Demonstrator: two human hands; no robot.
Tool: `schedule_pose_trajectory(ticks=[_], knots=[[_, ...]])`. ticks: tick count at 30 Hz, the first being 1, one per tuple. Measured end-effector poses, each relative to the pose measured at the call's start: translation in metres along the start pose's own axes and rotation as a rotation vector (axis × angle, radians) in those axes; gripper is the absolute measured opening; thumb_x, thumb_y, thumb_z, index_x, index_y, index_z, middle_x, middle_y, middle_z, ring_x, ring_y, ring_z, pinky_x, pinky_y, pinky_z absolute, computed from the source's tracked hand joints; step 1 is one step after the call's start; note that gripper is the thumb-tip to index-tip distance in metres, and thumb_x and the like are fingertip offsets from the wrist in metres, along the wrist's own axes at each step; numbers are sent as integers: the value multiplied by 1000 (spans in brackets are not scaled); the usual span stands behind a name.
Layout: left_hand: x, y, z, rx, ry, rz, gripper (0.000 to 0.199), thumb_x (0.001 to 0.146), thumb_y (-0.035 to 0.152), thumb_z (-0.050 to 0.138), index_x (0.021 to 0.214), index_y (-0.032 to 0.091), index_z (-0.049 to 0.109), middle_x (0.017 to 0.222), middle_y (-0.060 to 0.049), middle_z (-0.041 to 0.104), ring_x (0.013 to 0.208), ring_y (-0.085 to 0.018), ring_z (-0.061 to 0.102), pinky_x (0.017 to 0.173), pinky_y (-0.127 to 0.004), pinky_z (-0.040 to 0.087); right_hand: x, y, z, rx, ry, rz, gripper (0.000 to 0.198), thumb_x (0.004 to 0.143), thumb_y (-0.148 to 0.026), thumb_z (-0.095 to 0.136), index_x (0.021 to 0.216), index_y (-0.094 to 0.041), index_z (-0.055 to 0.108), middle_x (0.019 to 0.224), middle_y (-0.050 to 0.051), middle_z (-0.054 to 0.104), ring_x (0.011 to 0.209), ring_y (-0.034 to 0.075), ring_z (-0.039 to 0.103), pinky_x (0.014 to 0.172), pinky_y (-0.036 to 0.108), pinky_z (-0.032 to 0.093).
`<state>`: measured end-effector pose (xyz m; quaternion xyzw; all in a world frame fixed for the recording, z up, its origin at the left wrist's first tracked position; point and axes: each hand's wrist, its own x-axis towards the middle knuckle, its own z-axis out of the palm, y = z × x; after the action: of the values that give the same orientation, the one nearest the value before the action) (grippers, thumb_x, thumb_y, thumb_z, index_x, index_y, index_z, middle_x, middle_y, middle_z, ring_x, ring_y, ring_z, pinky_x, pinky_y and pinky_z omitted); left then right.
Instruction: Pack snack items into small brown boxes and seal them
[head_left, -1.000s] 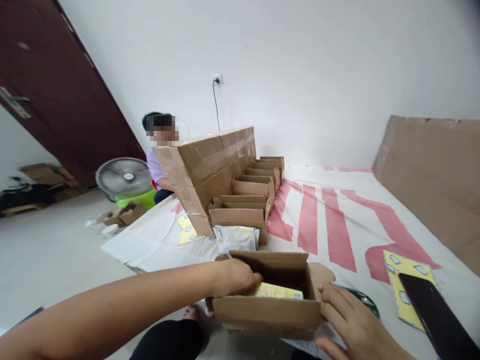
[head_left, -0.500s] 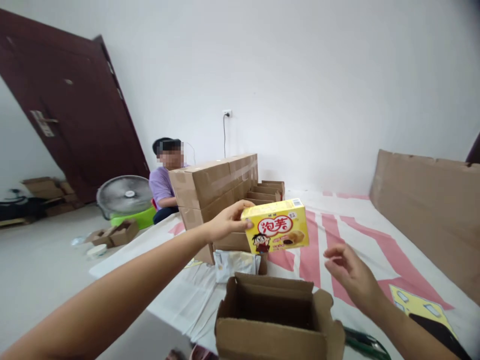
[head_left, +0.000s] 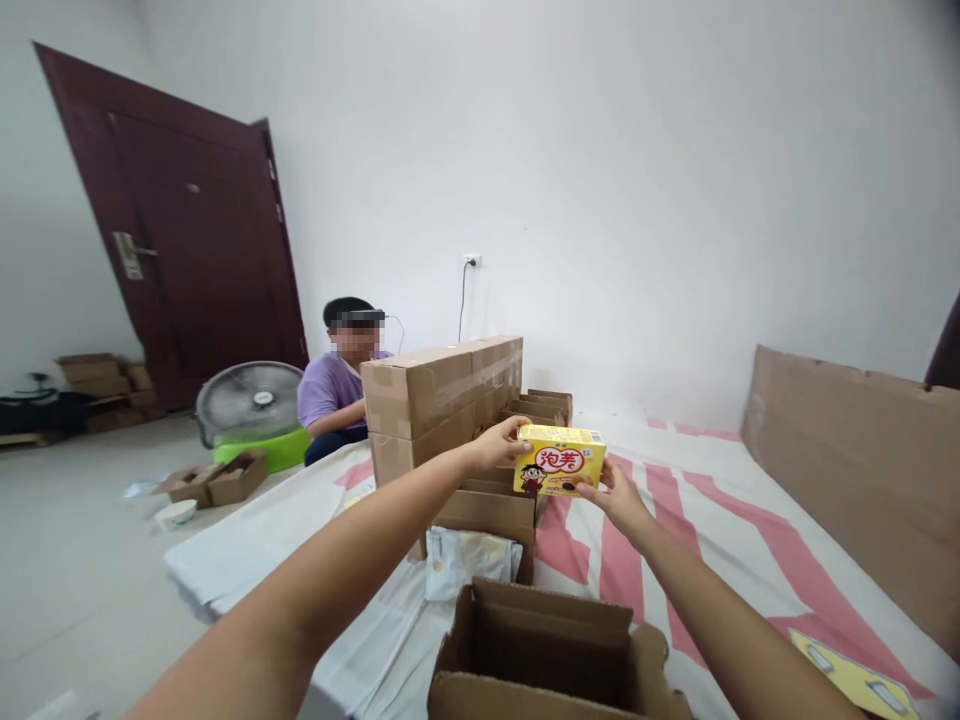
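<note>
A yellow snack box (head_left: 559, 462) with red and white lettering and a cartoon figure is held up in front of me. My left hand (head_left: 501, 447) grips its left end, thumb on the front face. At its lower right corner my right hand (head_left: 619, 492) also has hold, thumb and fingers closed on the edge. Below and nearer to me stands an open cardboard box (head_left: 536, 695) with its flaps up; the part of its inside that I see is dark. Behind it, a white plastic packet (head_left: 469, 565) leans against another open carton (head_left: 487, 515).
Stacked sealed cartons (head_left: 442, 390) form a low wall, with more open cartons (head_left: 550, 405) behind. Beyond them sits a person in purple (head_left: 330, 390). A fan (head_left: 255, 400) stands on the floor at left. A cardboard sheet (head_left: 855, 480) edges the cloth-covered surface (head_left: 720, 560) at right.
My right hand has moved up and left and taken hold of the snack box's right side. The snack box is farther out from me, still in my left hand. The view has tilted slightly upward.
</note>
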<state>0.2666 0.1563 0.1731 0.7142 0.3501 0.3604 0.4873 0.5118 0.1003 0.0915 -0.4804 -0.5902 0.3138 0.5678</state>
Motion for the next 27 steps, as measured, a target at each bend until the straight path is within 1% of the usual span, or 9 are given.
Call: schedule_pose_trajectory(ticks=[5,9,14,17,19,21,22,24,27], knots=[[-8,-7,7,16,-32,42,57,66,32,80,113,18,51,96,-2,63,89,-19,64,83,-37,52,-4,7,4,29,-14,26,64,54,-52,83,102,-17,61,102,12,73,92,29,68,81,47,55],[-22,-7,10,34,-38,73,61,68,29,79,121,17,51,107,-5,61,96,-20,60,90,-39,49,-22,3,-4,32,-50,49,62,54,-49,85,102,-17,63,101,11,74,91,29,68,82,46,55],[-50,-9,17,98,6,160,69,74,34,73,133,21,39,119,-8,55,100,-19,57,90,-38,47,-45,-5,-12,58,-63,68,61,58,-47,84,107,-19,62,104,10,74,94,30,68,84,47,55],[-73,-24,20,270,120,187,54,76,38,69,121,19,46,111,-7,55,93,-18,56,86,-36,47,-52,-3,-16,87,-15,83,61,57,-51,83,104,-17,64,105,12,74,96,32,68,85,48,55],[-92,-39,20,414,210,117,38,77,39,65,105,17,52,99,-4,55,87,-18,55,83,-36,47,-56,0,-20,110,34,88,63,57,-55,81,104,-17,63,106,12,73,97,32,68,84,47,56],[-114,-57,15,451,227,45,29,79,38,60,98,18,52,95,-4,56,88,-19,55,84,-38,47,-61,4,-25,125,78,93,64,58,-58,80,104,-18,62,105,11,74,96,31,68,82,45,58],[-126,-67,11,405,180,14,29,80,38,58,101,18,51,98,-5,57,93,-20,56,86,-39,47,-64,7,-28,127,97,97,64,57,-58,80,103,-18,62,104,11,74,95,31,69,80,44,58],[-154,-86,2,259,-37,-55,45,76,39,62,115,20,48,114,-9,58,112,-24,55,94,-41,44,-70,13,-34,121,127,112,63,55,-58,81,100,-18,62,100,11,75,92,32,69,77,45,59],[-196,-113,-7,97,-304,-169,102,60,49,79,144,28,26,151,-13,35,143,-32,28,110,-49,30,-79,23,-41,107,147,131,61,53,-55,83,98,-19,63,97,11,75,91,32,69,77,46,59]])
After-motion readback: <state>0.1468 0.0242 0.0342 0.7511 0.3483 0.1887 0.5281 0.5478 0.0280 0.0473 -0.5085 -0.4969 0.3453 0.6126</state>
